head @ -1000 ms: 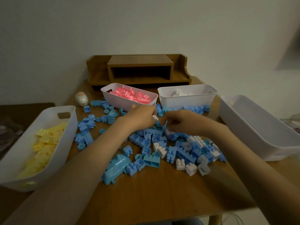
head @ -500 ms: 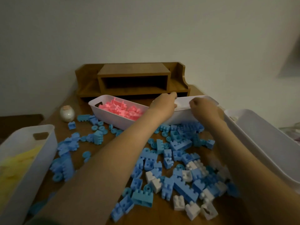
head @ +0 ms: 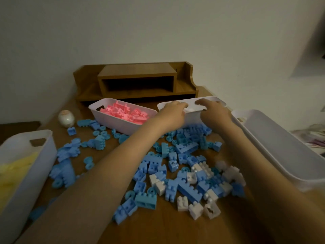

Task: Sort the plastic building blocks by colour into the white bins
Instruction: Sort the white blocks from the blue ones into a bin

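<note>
In the head view, the left hand (head: 173, 111) and the right hand (head: 213, 111) were held side by side over the white-block bin (head: 191, 118), right of centre in the upper half of the frame. Their fingers were arched down past its near rim. Whether anything was pinched could not be told, since the fingertips were hidden or blurred.

A drop into this bin was judged to be the step in hand. It would best be made low inside the walls, so that hard, light pieces were not bounced out.

The loose white blocks (head: 195, 210) were left at lower right, mixed with the blue blocks (head: 153, 166) spread across the wooden table (head: 167, 229). All were seen as smooth, studded, matt plastic: bricks, some wheel-like rounds. The pink blocks (head: 126, 112) were heaped in the pink bin (head: 114, 120) just left of the hands. The bins were thin-walled, with rounded corners.
</note>
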The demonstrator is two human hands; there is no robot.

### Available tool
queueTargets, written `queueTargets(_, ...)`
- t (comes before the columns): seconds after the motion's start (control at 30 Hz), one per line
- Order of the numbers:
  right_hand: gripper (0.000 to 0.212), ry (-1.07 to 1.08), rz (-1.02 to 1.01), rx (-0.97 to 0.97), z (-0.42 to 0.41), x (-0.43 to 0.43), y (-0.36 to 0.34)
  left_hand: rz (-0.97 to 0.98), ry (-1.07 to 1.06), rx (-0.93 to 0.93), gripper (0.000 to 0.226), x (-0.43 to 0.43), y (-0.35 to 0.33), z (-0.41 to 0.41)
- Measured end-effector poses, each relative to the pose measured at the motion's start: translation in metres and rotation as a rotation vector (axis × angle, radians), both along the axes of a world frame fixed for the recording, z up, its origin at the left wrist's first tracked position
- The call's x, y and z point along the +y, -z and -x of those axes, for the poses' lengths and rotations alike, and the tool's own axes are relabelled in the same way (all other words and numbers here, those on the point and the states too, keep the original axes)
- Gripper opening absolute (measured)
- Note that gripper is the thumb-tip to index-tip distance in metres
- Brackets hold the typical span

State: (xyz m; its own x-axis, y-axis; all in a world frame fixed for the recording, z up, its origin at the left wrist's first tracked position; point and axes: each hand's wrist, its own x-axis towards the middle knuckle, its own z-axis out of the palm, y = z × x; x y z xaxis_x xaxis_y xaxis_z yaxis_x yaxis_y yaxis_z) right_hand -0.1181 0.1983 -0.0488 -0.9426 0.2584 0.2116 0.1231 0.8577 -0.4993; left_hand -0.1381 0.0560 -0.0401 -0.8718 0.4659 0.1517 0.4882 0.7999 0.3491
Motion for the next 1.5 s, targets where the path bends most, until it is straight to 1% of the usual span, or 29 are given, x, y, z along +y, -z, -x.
queueTargets(0.07, 0.054, 0.008, 0.085, 0.029, -0.011, 0.003, 0.002, 0.104, -0.066, 0.043, 0.044, -0.008, -0.002, -0.024)
queueTargets(0.13, 0.051, 0.012, 0.156, -0.016, -0.026, 0.003, 0.007, 0.196, -0.173, 0.080, 0.043, -0.016, -0.002, -0.053)
queueTargets(0.2, 0.050, -0.003, 0.209, -0.093, -0.044, -0.001, 0.015, 0.214, -0.177, 0.047, 0.042, -0.026, 0.001, -0.082)
queueTargets(0.27, 0.051, -0.011, 0.180, -0.197, -0.063, -0.004, 0.022, 0.220, -0.124, -0.014, 0.044, -0.036, 0.006, -0.109)
queueTargets(0.33, 0.046, -0.030, 0.117, -0.281, -0.079, -0.005, 0.029, 0.242, -0.066, -0.074, 0.053, -0.042, 0.013, -0.131)
queueTargets(0.4, 0.038, -0.056, 0.066, -0.299, -0.093, -0.011, 0.033, 0.284, -0.002, -0.131, 0.062, -0.047, 0.023, -0.149)
queueTargets(0.5, 0.038, -0.137, 0.033, -0.296, -0.107, -0.027, 0.029, 0.339, 0.011, -0.129, 0.065, -0.053, 0.039, -0.155)
queueTargets(0.57, 0.040, -0.193, 0.018, -0.295, -0.110, -0.037, 0.029, 0.304, -0.052, -0.091, 0.062, -0.057, 0.045, -0.151)
queueTargets(0.63, 0.046, -0.240, -0.007, -0.328, -0.113, -0.043, 0.031, 0.252, -0.112, -0.037, 0.053, -0.061, 0.049, -0.145)
queueTargets(0.7, 0.047, -0.253, 0.027, -0.307, -0.113, -0.044, 0.033, 0.208, -0.149, 0.014, 0.047, -0.067, 0.052, -0.142)
queueTargets(0.77, 0.044, -0.262, 0.086, -0.243, -0.115, -0.040, 0.031, 0.172, -0.181, 0.045, 0.048, -0.072, 0.054, -0.141)
queueTargets(0.83, 0.042, -0.254, 0.078, -0.172, -0.118, -0.033, 0.028, 0.147, -0.221, 0.094, 0.057, -0.077, 0.055, -0.141)
queueTargets(0.9, 0.043, -0.234, 0.029, -0.120, -0.120, -0.023, 0.027, 0.141, -0.269, 0.186, 0.062, -0.082, 0.056, -0.141)
queueTargets(0.97, 0.043, -0.181, -0.048, -0.117, -0.122, -0.011, 0.030, 0.156, -0.298, 0.260, 0.060, -0.087, 0.056, -0.139)
queueTargets(1.03, 0.042, -0.107, -0.087, -0.187, -0.126, -0.003, 0.035, 0.171, -0.294, 0.268, 0.055, -0.090, 0.057, -0.136)
queueTargets(1.1, 0.040, -0.074, -0.194, -0.247, -0.132, -0.002, 0.043, 0.165, -0.280, 0.252, 0.052, -0.091, 0.058, -0.135)
queueTargets(1.13, 0.038, -0.078, -0.264, -0.230, -0.133, -0.002, 0.047, 0.163, -0.274, 0.250, 0.051, -0.090, 0.058, -0.134)
queueTargets(1.2, 0.035, -0.085, -0.234, -0.131, -0.134, -0.007, 0.050, 0.149, -0.263, 0.249, 0.048, -0.090, 0.059, -0.133)
queueTargets(1.27, 0.033, -0.167, -0.180, -0.063, -0.131, -0.016, 0.051, 0.117, -0.246, 0.250, 0.042, -0.089, 0.060, -0.133)
queueTargets(1.4, 0.029, -0.360, -0.118, -0.052, -0.121, -0.035, 0.051, 0.013, -0.191, 0.288, 0.018, -0.090, 0.061, -0.135)
queueTargets(1.5, 0.027, -0.425, -0.061, -0.036, -0.114, -0.047, 0.051, -0.004, -0.157, 0.318, 0.012, -0.091, 0.060, -0.137)
